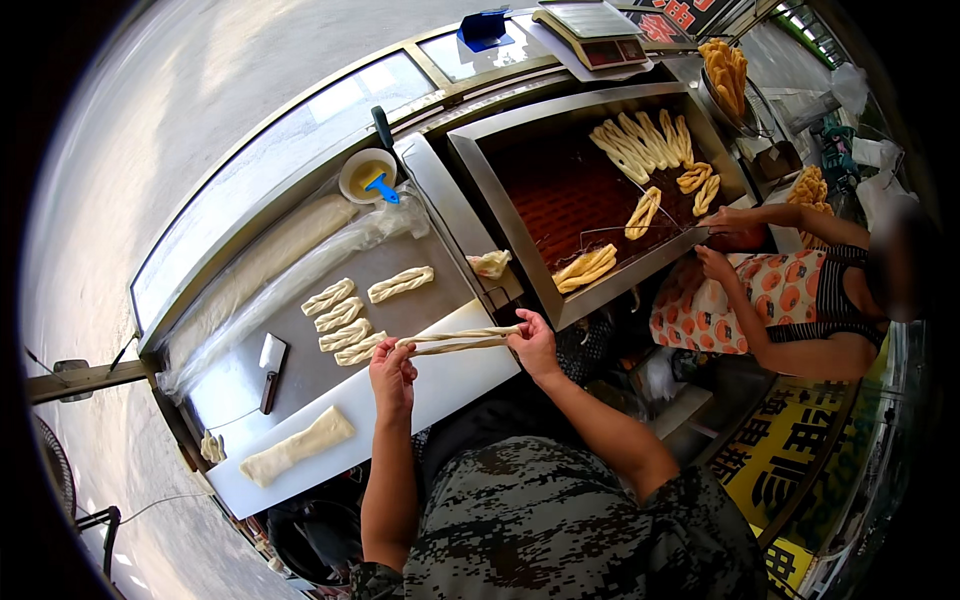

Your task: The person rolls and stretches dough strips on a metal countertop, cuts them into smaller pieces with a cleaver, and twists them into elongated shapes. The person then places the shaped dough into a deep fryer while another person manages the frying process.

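Note:
Between my left hand (393,369) and my right hand (534,345) a twisted dough strand loop (457,341) is stretched, one end in each hand's fingers. It hangs above the white cutting board (442,382). Just beyond my left hand, several short twisted dough pieces (343,315) lie in a row on the metal worktop (300,375), with one more twisted piece (401,284) to their right. A flat dough slab (298,446) rests on the board's left part. A dough scraper or cleaver (272,371) with a dark handle lies on the metal.
A deep metal fryer (551,300) holds oil and frying dough sticks (645,142). At right a co-worker in a patterned apron (780,300) holds long thin tongs or sticks over it. A bowl (367,175) with a blue brush, plastic-covered dough (262,277) and a scale (592,34) stand farther back.

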### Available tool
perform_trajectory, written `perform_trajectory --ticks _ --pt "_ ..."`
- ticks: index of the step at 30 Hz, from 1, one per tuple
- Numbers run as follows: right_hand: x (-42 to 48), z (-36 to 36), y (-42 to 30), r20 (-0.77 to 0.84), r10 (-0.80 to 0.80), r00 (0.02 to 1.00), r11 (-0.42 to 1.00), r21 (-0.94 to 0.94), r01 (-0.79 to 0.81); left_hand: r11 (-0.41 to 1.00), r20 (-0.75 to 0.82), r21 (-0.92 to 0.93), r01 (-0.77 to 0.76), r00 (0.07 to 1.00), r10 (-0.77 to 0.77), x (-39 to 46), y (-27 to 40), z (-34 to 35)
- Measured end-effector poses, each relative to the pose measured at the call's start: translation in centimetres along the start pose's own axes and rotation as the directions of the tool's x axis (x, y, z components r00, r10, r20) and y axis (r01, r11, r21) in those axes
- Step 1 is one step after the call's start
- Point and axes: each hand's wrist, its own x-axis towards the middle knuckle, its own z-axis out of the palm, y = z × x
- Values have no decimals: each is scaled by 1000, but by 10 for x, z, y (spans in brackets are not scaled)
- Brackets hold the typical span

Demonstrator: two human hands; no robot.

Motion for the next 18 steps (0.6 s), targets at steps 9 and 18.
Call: perform_trajectory --ticks 9,18 --pt "6 -101 -46 -390 135 911 925 380 26 995 -20 -91 28 999 -30 43 25 -22" --pt "7 -160 -40 -363 296 884 880 464 -105 992 64 126 -23 998 15 85 44 36"
